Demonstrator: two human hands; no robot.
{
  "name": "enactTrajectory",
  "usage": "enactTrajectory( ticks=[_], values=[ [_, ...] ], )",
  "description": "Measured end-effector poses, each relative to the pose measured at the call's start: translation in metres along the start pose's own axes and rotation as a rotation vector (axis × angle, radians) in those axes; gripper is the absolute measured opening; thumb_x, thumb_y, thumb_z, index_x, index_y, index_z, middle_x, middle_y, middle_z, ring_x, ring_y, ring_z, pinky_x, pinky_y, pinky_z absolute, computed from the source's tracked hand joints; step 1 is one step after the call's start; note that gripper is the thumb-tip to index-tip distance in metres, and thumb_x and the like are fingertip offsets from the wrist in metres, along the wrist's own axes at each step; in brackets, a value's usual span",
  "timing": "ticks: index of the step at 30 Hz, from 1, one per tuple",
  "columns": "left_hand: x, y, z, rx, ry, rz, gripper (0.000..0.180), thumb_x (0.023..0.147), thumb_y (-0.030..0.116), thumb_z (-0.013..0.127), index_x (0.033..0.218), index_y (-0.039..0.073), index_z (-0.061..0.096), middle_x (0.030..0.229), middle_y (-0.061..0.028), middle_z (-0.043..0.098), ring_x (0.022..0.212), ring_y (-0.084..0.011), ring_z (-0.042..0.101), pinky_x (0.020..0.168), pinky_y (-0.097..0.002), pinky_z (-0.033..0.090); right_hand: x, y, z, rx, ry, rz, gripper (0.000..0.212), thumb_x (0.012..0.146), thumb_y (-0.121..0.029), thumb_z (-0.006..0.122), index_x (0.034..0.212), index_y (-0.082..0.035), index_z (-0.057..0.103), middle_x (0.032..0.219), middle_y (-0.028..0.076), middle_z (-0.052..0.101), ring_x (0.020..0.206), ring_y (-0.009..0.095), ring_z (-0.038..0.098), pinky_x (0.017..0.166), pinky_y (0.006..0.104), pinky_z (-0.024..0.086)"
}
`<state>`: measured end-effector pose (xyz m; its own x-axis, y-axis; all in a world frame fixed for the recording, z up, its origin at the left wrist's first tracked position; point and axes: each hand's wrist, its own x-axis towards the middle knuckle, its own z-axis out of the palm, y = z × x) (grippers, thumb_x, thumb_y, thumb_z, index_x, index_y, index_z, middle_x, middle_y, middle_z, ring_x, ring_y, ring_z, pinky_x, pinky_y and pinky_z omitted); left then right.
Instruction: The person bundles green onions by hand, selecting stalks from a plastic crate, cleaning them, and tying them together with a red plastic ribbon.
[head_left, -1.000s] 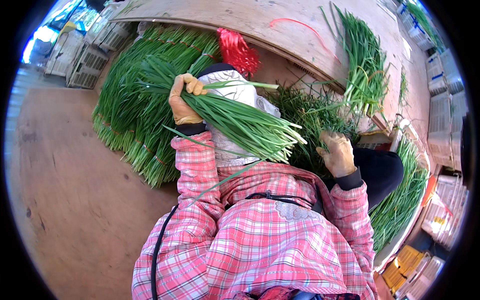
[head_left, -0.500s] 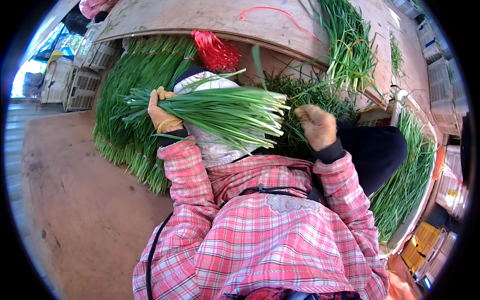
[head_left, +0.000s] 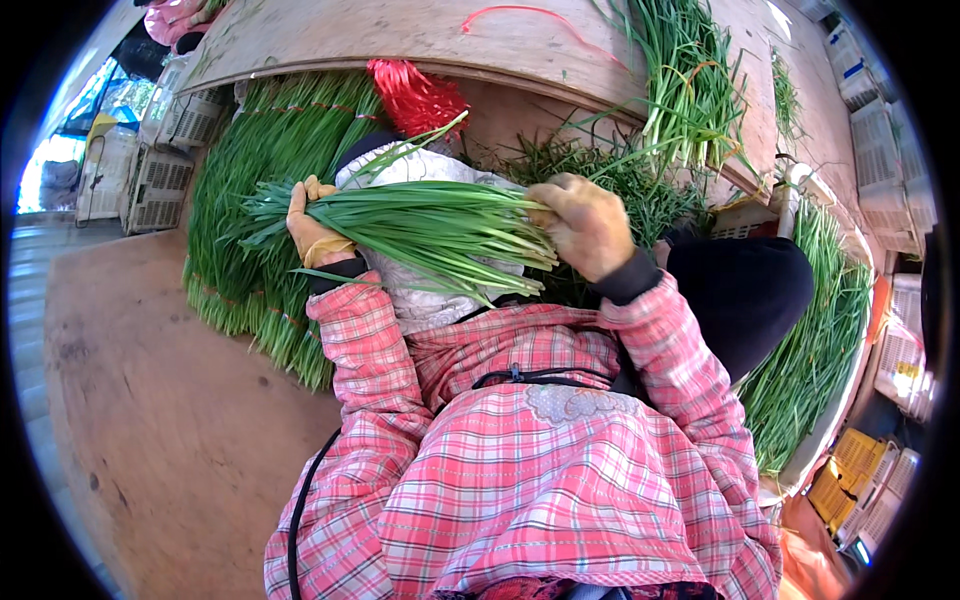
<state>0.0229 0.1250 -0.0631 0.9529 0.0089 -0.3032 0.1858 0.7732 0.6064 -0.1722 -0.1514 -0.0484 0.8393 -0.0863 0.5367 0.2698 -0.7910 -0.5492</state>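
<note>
A loose bunch of garlic chives (head_left: 430, 225) lies sideways above my lap, its leaf tips to the left and pale stem ends to the right. My left hand (head_left: 314, 218) is closed around the leafy end. At the pale ends, my right hand (head_left: 588, 225) is pinched on some of the stems; its fingertips are partly hidden. A few longer leaves stick out above the bunch. Beneath it, a white cloth (head_left: 400, 290) covers my leg.
Tied chive bundles (head_left: 260, 190) are stacked at the left. Red ties (head_left: 415, 98) hang by the board (head_left: 430, 35) ahead. Loose leaves (head_left: 610, 190) lie past my right hand, and more chives (head_left: 690, 90) rest on the board. A chive-filled tub (head_left: 815, 330) stands right; crates (head_left: 885, 165) line the far right.
My right hand has moved left, from beside the bunch onto its pale stem ends. My left hand still grips the leafy end, with little movement.
</note>
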Motion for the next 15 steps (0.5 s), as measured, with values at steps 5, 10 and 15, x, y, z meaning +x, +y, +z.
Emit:
enactTrajectory(
  ticks=[5, 10, 15],
  values=[
    [-0.010, 0.001, 0.003, 0.061, -0.028, -0.005, 0.019, 0.088, 0.022, 0.053, 0.086, 0.003, 0.052, 0.063, 0.0013, 0.042, 0.058, -0.0134, 0.043, 0.054, -0.0268, 0.038, -0.036, 0.000, -0.024, -0.038, -0.103, 0.070, 0.007, 0.073, -0.009, 0.062, 0.078, -0.008, 0.059, 0.069, 0.007, 0.058, 0.065, 0.026, 0.059, 0.057, 0.0366, 0.047],
    [0.004, -0.001, -0.009, 0.102, 0.036, 0.033, 0.017, 0.088, 0.021, 0.051, 0.085, 0.004, 0.054, 0.065, 0.0014, 0.046, 0.058, -0.0139, 0.045, 0.056, -0.0281, 0.041, -0.060, 0.026, -0.064, -0.432, -0.472, 0.638, 0.028, 0.076, -0.027, 0.067, 0.094, -0.006, 0.063, 0.079, 0.009, 0.064, 0.072, 0.028, 0.061, 0.062, 0.0370, 0.048],
    [0.002, 0.003, -0.010, -0.055, 0.023, -0.034, 0.017, 0.089, 0.022, 0.048, 0.083, 0.007, 0.054, 0.071, -0.0014, 0.052, 0.063, -0.0147, 0.050, 0.061, -0.0294, 0.043, -0.022, -0.012, -0.035, -0.041, -0.091, 0.159, 0.049, 0.078, -0.039, 0.065, 0.108, -0.002, 0.057, 0.091, 0.018, 0.061, 0.087, 0.034, 0.059, 0.076, 0.0401, 0.046]
  ],
)
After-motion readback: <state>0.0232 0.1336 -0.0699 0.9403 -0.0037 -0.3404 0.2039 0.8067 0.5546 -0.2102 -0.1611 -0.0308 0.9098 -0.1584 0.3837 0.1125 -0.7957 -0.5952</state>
